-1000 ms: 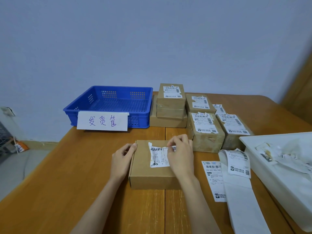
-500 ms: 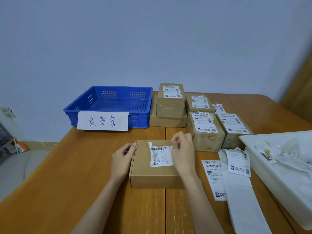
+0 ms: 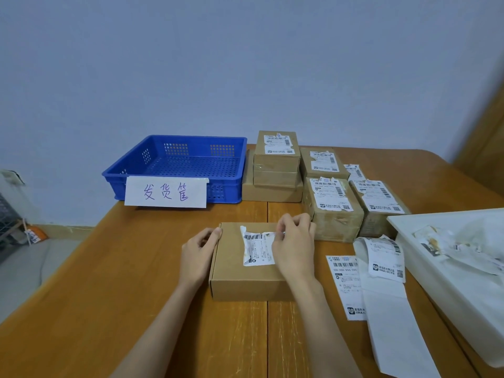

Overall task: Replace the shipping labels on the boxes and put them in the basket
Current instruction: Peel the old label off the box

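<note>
Fingers (image 3: pixel 283 227) of the right hand (image 3: pixel 296 249) pinch the label (image 3: pixel 256 249), hiding its right edge; left hand (image 3: pixel 197 255) steadies the box (image 3: pixel 231 268).

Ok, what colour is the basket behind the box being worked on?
Blue, a perforated plastic basket with a white handwritten sign on its front; the head view shows it.

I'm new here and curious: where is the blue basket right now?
The blue basket sits at the table's far left by the wall, just left of the stacked boxes, a handwritten paper sign on its front.
</note>
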A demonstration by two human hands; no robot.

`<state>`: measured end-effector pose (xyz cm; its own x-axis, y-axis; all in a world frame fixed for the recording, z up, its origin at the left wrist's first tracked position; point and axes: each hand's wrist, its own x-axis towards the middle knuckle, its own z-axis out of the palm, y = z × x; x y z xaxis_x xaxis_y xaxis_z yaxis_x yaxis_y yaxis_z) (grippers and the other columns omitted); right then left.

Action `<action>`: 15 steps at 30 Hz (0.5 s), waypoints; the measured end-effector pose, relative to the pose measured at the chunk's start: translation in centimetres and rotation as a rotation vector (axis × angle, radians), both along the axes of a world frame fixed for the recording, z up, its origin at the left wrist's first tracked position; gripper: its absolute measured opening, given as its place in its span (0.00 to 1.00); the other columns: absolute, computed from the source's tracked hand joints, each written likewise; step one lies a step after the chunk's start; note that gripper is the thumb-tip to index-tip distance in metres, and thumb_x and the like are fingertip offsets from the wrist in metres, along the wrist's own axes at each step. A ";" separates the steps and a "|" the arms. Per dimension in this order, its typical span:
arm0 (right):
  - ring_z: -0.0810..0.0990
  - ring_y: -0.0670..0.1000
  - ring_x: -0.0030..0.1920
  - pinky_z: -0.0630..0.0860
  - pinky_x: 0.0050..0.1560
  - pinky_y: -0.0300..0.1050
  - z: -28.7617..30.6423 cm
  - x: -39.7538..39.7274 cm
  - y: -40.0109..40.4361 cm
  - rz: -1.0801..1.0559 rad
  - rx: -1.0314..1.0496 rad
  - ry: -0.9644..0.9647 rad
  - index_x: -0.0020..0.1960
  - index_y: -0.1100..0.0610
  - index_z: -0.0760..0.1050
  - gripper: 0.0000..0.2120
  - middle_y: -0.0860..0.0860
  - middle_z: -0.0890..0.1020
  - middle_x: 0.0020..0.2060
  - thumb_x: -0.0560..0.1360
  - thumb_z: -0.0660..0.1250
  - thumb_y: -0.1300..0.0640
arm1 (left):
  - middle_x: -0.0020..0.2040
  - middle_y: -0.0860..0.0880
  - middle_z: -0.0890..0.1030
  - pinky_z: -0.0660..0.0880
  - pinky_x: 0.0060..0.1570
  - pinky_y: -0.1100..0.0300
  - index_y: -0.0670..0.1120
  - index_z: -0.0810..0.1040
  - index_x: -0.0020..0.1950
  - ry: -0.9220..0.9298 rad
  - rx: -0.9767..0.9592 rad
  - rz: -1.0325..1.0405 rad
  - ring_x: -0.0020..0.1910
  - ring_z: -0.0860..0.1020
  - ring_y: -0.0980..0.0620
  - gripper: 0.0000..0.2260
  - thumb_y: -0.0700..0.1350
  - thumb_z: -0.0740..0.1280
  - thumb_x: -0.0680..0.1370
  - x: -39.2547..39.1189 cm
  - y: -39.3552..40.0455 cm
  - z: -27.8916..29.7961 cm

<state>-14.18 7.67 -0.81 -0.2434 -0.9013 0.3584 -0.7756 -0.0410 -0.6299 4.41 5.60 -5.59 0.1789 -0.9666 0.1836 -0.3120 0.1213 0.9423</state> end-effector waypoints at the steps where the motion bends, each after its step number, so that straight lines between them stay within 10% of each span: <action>1: 0.61 0.46 0.53 0.61 0.51 0.34 0.0 -0.1 -0.1 0.003 0.010 -0.013 0.45 0.55 0.71 0.07 0.48 0.66 0.50 0.77 0.61 0.66 | 0.40 0.56 0.84 0.70 0.37 0.72 0.52 0.84 0.46 -0.004 0.000 -0.001 0.39 0.78 0.62 0.12 0.52 0.63 0.82 0.0 0.0 0.0; 9: 0.72 0.49 0.48 0.67 0.48 0.35 0.3 -0.4 0.0 -0.043 -0.034 -0.273 0.48 0.56 0.72 0.10 0.49 0.68 0.49 0.76 0.60 0.70 | 0.42 0.57 0.84 0.70 0.38 0.72 0.53 0.84 0.48 0.011 0.011 0.007 0.41 0.79 0.63 0.11 0.53 0.63 0.82 0.1 0.0 0.0; 15: 0.67 0.51 0.60 0.66 0.61 0.43 -0.2 0.0 0.1 -0.135 0.043 -0.003 0.54 0.53 0.75 0.09 0.49 0.71 0.56 0.78 0.62 0.63 | 0.40 0.57 0.84 0.69 0.36 0.73 0.52 0.84 0.47 0.003 -0.001 0.006 0.39 0.78 0.63 0.11 0.52 0.63 0.82 0.0 0.1 0.0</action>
<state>-14.17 7.73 -0.97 -0.3649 -0.8745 0.3194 -0.7703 0.0908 -0.6312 4.42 5.68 -5.56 0.1857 -0.9653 0.1837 -0.3095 0.1199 0.9433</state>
